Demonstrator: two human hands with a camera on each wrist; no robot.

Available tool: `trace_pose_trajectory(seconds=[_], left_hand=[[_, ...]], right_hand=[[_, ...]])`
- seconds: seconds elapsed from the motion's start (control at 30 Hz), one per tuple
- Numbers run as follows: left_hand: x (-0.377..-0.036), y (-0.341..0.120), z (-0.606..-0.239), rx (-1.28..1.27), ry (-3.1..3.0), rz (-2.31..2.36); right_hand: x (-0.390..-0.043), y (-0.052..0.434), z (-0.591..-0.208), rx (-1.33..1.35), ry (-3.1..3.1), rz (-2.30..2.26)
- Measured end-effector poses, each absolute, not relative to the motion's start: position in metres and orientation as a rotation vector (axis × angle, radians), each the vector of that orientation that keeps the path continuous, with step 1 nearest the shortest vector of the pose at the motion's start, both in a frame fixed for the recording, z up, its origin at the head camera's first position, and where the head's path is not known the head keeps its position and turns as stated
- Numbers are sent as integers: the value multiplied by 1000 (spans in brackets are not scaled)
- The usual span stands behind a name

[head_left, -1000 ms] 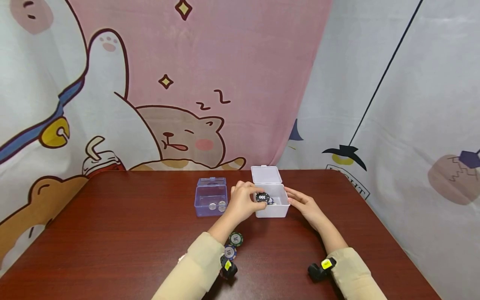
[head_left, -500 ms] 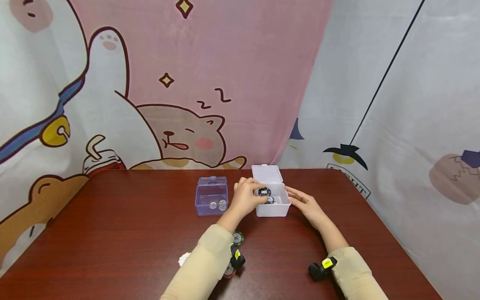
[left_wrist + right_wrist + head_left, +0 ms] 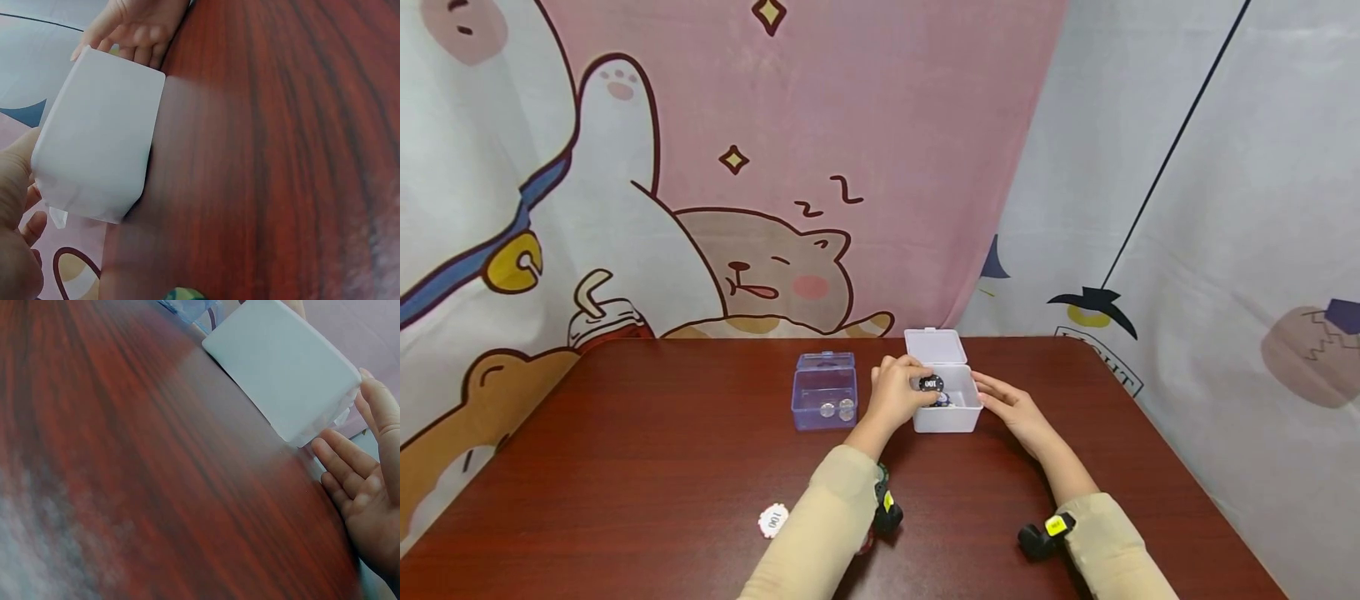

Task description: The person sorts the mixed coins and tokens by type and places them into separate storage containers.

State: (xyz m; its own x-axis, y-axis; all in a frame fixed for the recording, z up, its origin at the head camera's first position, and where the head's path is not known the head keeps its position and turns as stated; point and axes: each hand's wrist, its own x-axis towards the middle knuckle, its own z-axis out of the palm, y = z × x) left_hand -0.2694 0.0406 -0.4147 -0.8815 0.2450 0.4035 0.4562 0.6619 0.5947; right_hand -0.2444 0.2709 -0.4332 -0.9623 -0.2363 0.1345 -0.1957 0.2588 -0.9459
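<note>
In the head view my left hand (image 3: 897,392) pinches a black poker chip (image 3: 932,382) marked 100 between thumb and fingers, at the mouth of a small white plastic box (image 3: 946,422). The box stands with its hinged lid (image 3: 936,347) raised. A white-and-blue chip (image 3: 942,400) lies inside it. My right hand (image 3: 1015,414) touches the box's right side with mostly straight fingers. In the left wrist view the box wall (image 3: 100,131) hides the chip; the right wrist view shows fingers (image 3: 347,459) at the box's edge.
Left of the white box stands an open translucent blue box (image 3: 824,421) holding a few clear round pieces (image 3: 846,409). A white 100 chip (image 3: 773,521) lies nearer on the table. A green chip (image 3: 882,473) and a red chip (image 3: 867,543) are partly covered by my left forearm.
My left hand has shifted slightly right along with the black chip, further over the white box. The forearm now uncovers the white chip and covers more of the others. The right hand stays put.
</note>
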Motion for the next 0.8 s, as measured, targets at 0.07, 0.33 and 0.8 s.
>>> trace_pose_trajectory(seconds=[0.07,0.33,0.8], left_hand=[[-270,41,-415,-550,-2609,-1025],[-269,42,-414,-501,-2643,-1018],[-268,43,-417,-521,-2614,-1098]], right_hand=[[-244,271,-433,-423,2461,-1845],[-245,270,-434,-441,2461,-1865],[-245,271,-433,-421,2478,-1839]])
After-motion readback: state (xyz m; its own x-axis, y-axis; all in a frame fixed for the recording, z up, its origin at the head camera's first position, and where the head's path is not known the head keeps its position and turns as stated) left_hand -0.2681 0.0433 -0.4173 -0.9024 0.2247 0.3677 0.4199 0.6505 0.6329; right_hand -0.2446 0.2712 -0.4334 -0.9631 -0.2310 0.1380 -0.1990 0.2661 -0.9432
